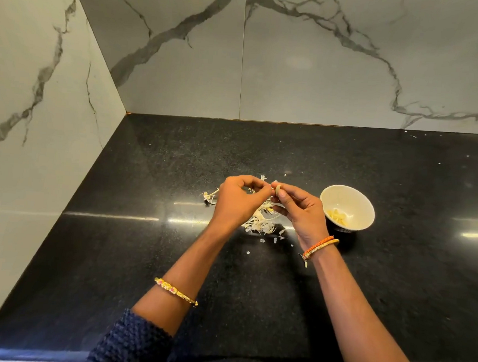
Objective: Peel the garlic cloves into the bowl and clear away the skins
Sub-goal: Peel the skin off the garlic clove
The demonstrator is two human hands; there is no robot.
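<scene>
- Closest to us, a dark knitted sleeve (pixel 130 343) covers the left upper forearm, and just past it a gold bangle (pixel 175 291) rings that arm.
- Over on the right wrist sit two bands together, one orange and one pale gold (pixel 320 245).
- Both hands meet above the black tabletop (pixel 394 290), fingertips nearly touching.
- Right hand (pixel 300 210): grip narrow, thumb and forefinger pinching one garlic clove (pixel 277 189), which sticks up from the fingertips.
- Left hand (pixel 239 199): fingers curled in, tips pinched tight at the clove's left side; whether it has skin or the clove itself in the pinch, cannot tell.
- So the clove sits right between the two grips, raised off the tabletop, just left of the bowl.
- One white bowl (pixel 346 208) stands on the tabletop just beside the right hand, with a few peeled pale-yellow cloves (pixel 338 217) in its bottom; too bunched to count exactly.
- Under the hands, one main heap of papery skins (pixel 260 224), a smaller clump (pixel 209 197) off to the left, and several loose flecks (pixel 262 240) nearer the camera.
- Behind it all, veined marble wall tiles (pixel 324 73) meet in the corner.
</scene>
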